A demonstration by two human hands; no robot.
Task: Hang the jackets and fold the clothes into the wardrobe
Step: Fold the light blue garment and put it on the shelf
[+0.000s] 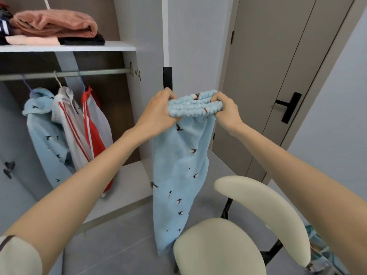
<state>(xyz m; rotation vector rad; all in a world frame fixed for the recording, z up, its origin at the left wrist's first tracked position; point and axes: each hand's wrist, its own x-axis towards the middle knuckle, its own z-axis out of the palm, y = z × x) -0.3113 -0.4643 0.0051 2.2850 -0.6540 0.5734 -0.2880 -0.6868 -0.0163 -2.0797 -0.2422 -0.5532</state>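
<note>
I hold up a pair of light blue fleece trousers with a small bird print (178, 167) by the elastic waistband. My left hand (158, 110) grips the waistband's left end and my right hand (226, 110) grips its right end. The legs hang straight down in front of the chair seat. To the left, the wardrobe (131, 96) stands open. On its rail (65, 73) hang a matching blue bird-print hoodie (45, 135), a grey jacket with red stripes (69, 124) and a red and white jacket (95, 132). Folded clothes (53, 26) lie stacked on the shelf above.
A cream chair (218, 247) with a curved backrest (264, 213) stands at the lower right, close under the hanging trousers. A grey door with a black handle (290, 106) is at the right. The wardrobe door (190, 46) stands open behind my hands. Grey floor tiles lie below.
</note>
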